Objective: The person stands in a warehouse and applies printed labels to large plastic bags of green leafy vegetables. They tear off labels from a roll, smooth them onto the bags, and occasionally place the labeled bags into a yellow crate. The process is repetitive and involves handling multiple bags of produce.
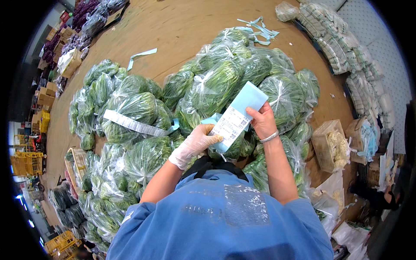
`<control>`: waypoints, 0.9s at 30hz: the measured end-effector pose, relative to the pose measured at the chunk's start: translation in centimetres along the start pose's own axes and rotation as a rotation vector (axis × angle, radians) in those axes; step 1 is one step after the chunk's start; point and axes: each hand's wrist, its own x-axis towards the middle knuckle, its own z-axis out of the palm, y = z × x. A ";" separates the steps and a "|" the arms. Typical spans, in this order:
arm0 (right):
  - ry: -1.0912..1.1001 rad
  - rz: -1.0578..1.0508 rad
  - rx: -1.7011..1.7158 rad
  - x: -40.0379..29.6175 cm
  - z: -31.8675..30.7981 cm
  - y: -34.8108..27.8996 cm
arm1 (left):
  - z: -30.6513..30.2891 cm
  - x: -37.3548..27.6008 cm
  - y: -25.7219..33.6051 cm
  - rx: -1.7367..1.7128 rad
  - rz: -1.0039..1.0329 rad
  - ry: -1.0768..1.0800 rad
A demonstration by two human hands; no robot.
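Observation:
A strip of printed labels (230,126) with pale blue backing is stretched between my hands, tilted up to the right. My left hand (198,143), in a thin translucent glove, pinches its lower end. At the upper end, my bare right hand (262,121) grips the right edge with the thumb on top; a braided silver bracelet circles that wrist. Just beyond lies a large clear plastic bag of long green vegetables (214,86), its neck tied in a white knot. Another label strip (138,124) lies across a bag of greens (135,109) to the left.
Bagged greens (146,159) surround me on several sides. Blue backing scraps (260,31) litter the brown floor (182,26). To the right stand a box of pale produce (329,146) and stacked white sacks (338,45). Yellow wire cages (27,159) stand far left; another person (373,195) is at far right.

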 end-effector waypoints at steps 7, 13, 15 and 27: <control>0.071 -0.081 0.061 0.9 -1.9 -1.8 | -1.8 -0.2 -3.0 0.140 -0.012 -0.113; 0.208 -0.232 0.053 1.6 -4.7 -4.7 | -7.6 -2.6 -8.3 0.430 -0.052 -0.118; 0.217 -0.235 0.068 1.3 -5.0 -5.2 | -8.4 -4.5 -8.7 0.335 -0.075 -0.118; 0.281 -0.258 0.053 1.3 -5.5 -4.8 | -9.8 -6.0 -9.5 0.282 -0.120 -0.137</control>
